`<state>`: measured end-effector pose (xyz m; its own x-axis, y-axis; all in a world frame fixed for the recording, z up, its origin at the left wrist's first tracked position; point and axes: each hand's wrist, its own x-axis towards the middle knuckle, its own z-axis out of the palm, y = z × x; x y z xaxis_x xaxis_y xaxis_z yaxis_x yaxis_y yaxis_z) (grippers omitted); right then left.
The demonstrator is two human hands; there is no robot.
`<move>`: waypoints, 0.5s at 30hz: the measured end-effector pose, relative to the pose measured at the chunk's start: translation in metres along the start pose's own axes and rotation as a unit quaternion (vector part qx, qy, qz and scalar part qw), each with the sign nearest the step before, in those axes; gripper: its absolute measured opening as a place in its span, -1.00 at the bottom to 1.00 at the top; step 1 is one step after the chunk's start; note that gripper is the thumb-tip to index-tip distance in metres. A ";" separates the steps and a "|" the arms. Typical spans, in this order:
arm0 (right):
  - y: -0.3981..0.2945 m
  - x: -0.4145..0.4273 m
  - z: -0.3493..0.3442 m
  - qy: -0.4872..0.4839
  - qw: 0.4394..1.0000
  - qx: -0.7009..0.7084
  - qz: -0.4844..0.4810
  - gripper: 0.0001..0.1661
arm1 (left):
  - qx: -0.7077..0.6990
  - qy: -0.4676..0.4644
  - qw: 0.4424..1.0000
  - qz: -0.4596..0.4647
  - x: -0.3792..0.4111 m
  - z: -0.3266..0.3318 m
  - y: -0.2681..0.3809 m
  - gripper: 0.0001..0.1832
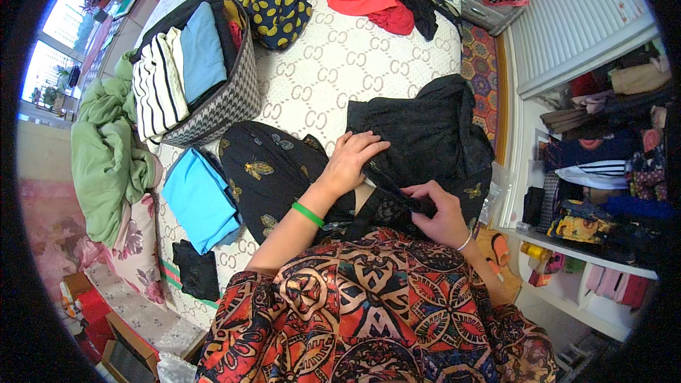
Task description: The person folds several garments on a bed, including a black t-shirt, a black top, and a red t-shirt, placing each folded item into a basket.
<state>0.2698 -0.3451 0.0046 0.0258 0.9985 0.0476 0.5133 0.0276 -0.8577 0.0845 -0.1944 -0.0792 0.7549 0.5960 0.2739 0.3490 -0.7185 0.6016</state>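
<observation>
A black garment [420, 133] lies spread over the person's lap and the bed. My left hand [355, 160] rests on its near left edge, with the fingers spread and pointing to the right. Lower right, my right hand [437, 211] pinches a bunched dark strip of the black cloth between thumb and fingers. Whether the strip belongs to the same garment I cannot tell. Beneath both hands are black trousers with gold insect prints [255, 167]. Left of the lap lies a folded bright blue garment [199, 199], with a small folded black cloth [196, 270] below it.
A houndstooth fabric basket [229, 96] of folded clothes stands on the bed [340, 58] at upper left. Beyond lie a yellow-dotted dark cloth [279, 10], a coral-red cloth [372, 5] and black clothes. Green bedding [109, 159] is at the left; shelves of clothes [590, 181] stand at right.
</observation>
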 end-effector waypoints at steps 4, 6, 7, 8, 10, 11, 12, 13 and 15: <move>-0.023 0.008 -0.015 0.023 0.999 -0.022 0.031 -0.59 | -0.038 0.038 0.998 -0.046 -0.003 0.006 0.008 -0.25; -0.024 0.009 -0.015 0.012 0.999 -0.021 0.030 -0.50 | -0.064 0.027 0.998 -0.007 -0.004 0.005 0.001 -0.31; -0.023 0.010 -0.012 0.010 0.999 -0.019 0.026 -0.47 | -0.077 0.017 0.997 0.011 -0.003 0.004 -0.003 -0.33; -0.022 0.011 -0.010 0.008 1.000 -0.016 0.022 -0.44 | -0.089 0.006 0.996 0.028 -0.003 0.004 -0.005 -0.35; -0.017 0.012 -0.004 0.001 1.000 0.016 -0.005 -0.38 | -0.118 0.024 0.992 0.025 -0.004 0.008 -0.006 -0.36; -0.015 0.013 -0.001 -0.003 0.999 0.032 -0.018 -0.35 | -0.132 0.032 0.990 0.023 -0.005 0.009 -0.006 -0.36; -0.015 0.014 0.001 -0.007 1.000 0.012 -0.019 -0.35 | -0.144 0.027 0.989 -0.007 -0.007 0.010 -0.006 -0.38; -0.015 0.015 0.002 -0.010 1.000 -0.008 -0.019 -0.34 | -0.156 0.021 0.987 -0.037 -0.008 0.009 -0.003 -0.39; -0.005 0.013 0.005 -0.010 0.997 -0.073 -0.036 -0.33 | -0.162 0.016 0.984 -0.070 -0.006 0.007 -0.001 -0.42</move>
<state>0.2636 -0.3320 0.0069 -0.0312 0.9950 0.0949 0.6323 0.0932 -0.7691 0.0832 -0.1996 -0.0865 0.6916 0.6964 0.1918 0.2495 -0.4794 0.8414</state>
